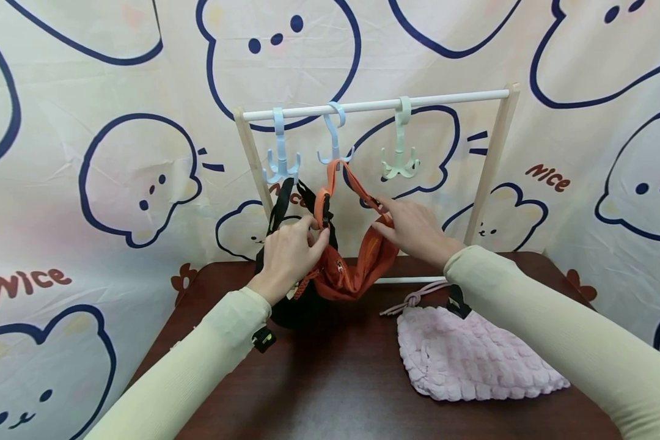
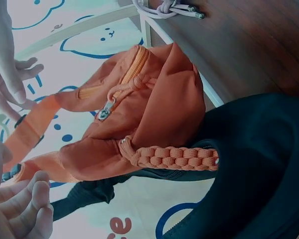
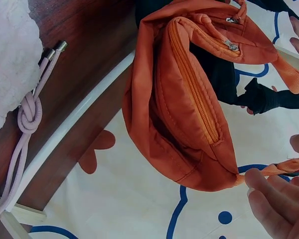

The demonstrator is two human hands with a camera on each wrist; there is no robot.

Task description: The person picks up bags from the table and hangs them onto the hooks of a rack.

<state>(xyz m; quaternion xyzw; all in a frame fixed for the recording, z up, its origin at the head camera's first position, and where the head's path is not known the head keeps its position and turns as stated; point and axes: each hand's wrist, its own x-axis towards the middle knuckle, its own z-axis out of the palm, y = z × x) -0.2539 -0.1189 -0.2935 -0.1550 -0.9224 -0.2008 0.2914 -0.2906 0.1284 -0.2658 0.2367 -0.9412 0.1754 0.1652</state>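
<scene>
An orange waist bag [image 1: 357,263] hangs by its strap from the middle blue hook [image 1: 334,143]. On the left, my left hand [image 1: 288,253] pinches the strap near its black buckle, with thumb and fingers around it in the left wrist view. My right hand [image 1: 415,229] touches the other side of the strap, fingers apart and loosely bent. Below the strap, the bag's zipped pocket [image 3: 189,84] faces out. A braided orange cord [image 2: 177,158] dangles from it. Behind it, a black bag [image 2: 259,154] hangs at the left blue hook [image 1: 280,156], partly hidden.
A white rail [image 1: 445,99] on wooden posts holds the hooks, with a pale green hook [image 1: 400,146] at the right. A fluffy pink bag [image 1: 473,360] with a knotted cord [image 3: 30,114] lies on the dark wooden table [image 1: 330,391]. Patterned cloth hangs behind.
</scene>
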